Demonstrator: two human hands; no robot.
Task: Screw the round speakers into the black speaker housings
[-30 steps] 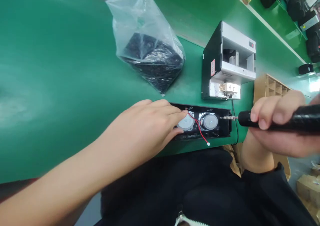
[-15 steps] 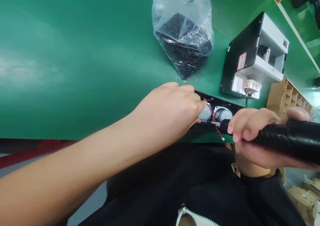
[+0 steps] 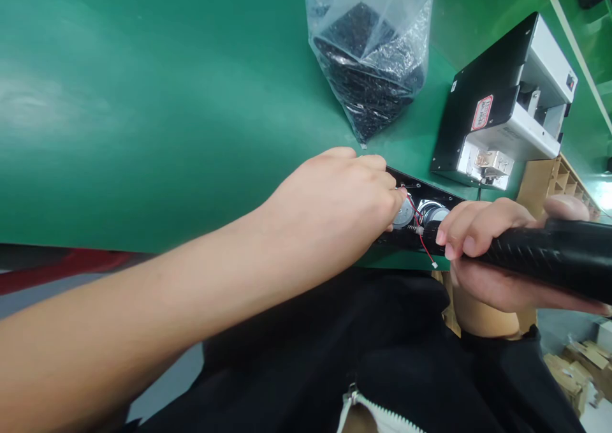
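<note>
A black panel carrying two round speakers lies on the green table near its front edge. My left hand is closed over the panel's left end, hiding that end and part of one speaker. Red wires run from beside its fingertips across the panel, ending in a small white plug. My right hand is wrapped around a black electric screwdriver, held nearly level. Its tip, with a spring-like coil, points left at the panel between the speakers; whether it touches a screw is too small to tell.
Behind the panel stands a clear plastic bag of small dark parts. To its right is a black and silver machine, with a cardboard box with dividers beyond it. More cartons lie at lower right.
The view has shifted slightly, so the bag and machine appear further right. Both hands keep their holds, and the screwdriver tip remains at the panel.
</note>
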